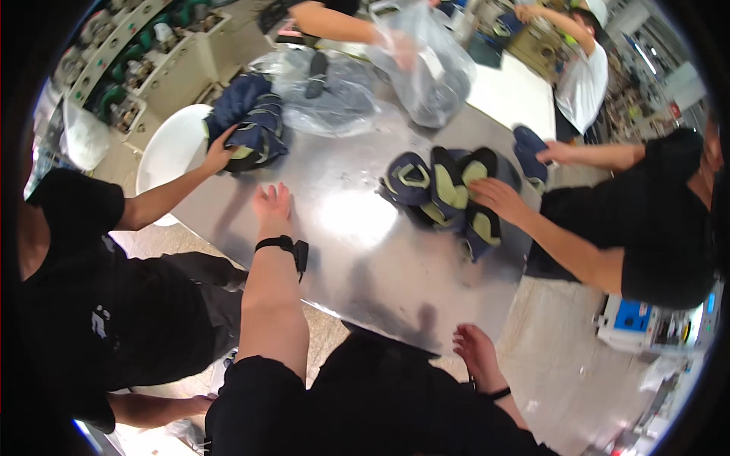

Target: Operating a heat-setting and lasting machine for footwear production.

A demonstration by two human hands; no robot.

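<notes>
My left hand [272,204] reaches over the metal table [312,251] with its fingers apart and nothing in them. Just beyond it is a stack of navy shoe uppers [258,125], which a co-worker's hand [219,153] on the left touches. My right hand [474,349] hovers by the near right edge of the table, fingers loosely bent and holding nothing I can see. A pile of navy and yellow-green shoe uppers [445,186] lies right of centre. A co-worker on the right rests one hand [498,199] on that pile and holds a single navy upper [528,156] in the other.
Across the table, another person's arm [338,21] reaches to a clear plastic bag [430,83]. More clear plastic [334,102] lies beside it with a dark object [316,74] on top. A white round tub [171,152] stands at the left edge. Machines [152,68] line the back left.
</notes>
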